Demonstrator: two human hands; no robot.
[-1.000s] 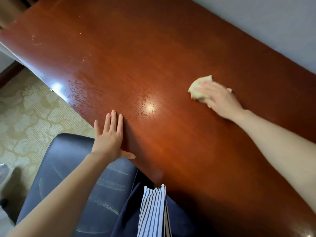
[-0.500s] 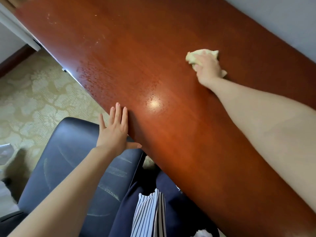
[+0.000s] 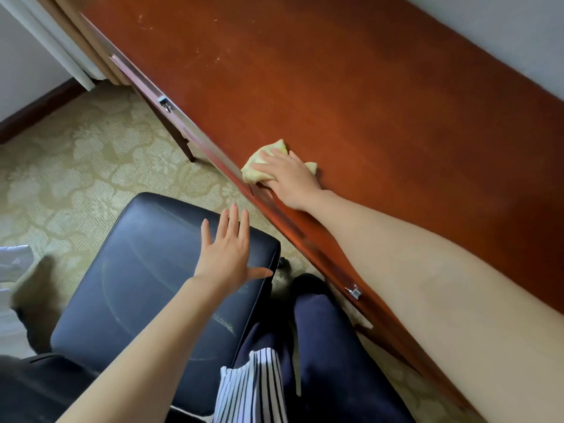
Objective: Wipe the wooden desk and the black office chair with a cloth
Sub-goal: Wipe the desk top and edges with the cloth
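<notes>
The reddish wooden desk (image 3: 351, 96) runs diagonally across the view. My right hand (image 3: 290, 178) presses a crumpled yellow cloth (image 3: 259, 167) flat against the desk top right at its front edge, fingers fairly straight over the cloth. The black office chair (image 3: 146, 276) stands below the desk edge, its seat showing pale scuff marks. My left hand (image 3: 227, 251) hovers with spread, straight fingers over the seat's right side, holding nothing; whether it touches the seat is unclear.
Drawer fronts with small metal knobs (image 3: 164, 103) line the desk's front face. A desk leg (image 3: 183, 141) stands on the patterned beige carpet (image 3: 76, 166). My dark trousers (image 3: 329, 346) are between chair and desk. A grey wall (image 3: 503, 35) backs the desk.
My right hand has drawn the cloth from the desk's middle back to its front edge. My left hand has left the desk edge and now is over the chair seat.
</notes>
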